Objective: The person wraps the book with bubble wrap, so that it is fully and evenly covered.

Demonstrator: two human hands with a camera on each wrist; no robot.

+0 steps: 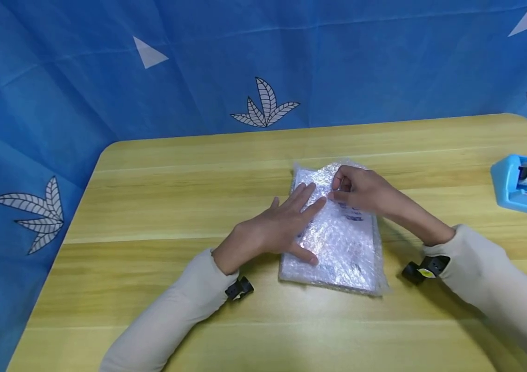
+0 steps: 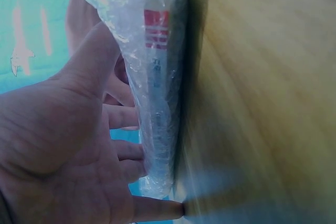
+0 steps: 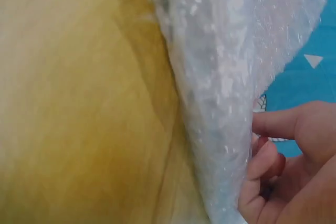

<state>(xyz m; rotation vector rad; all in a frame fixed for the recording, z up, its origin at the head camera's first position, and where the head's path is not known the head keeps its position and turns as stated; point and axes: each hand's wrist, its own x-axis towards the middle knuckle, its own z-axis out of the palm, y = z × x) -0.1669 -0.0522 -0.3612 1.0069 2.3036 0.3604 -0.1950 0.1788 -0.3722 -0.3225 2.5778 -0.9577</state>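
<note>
A flat rectangular package in clear bubble wrap lies on the table; dark print shows through the plastic. Across its left half my left hand rests with fingers spread. A red printed patch shows through the wrap along the package's side in the left wrist view. At the upper part of the package, my right hand has its fingers curled, thumb and forefinger close together at the bubble wrap. Whether anything else is between those fingertips is too small to tell. Beyond this hand a loose flap of wrap sticks up.
A light blue tape dispenser with a roll in it stands at the table's right side. The wooden table reaches back to a blue curtain with leaf patterns. Small black cameras sit at both wrists.
</note>
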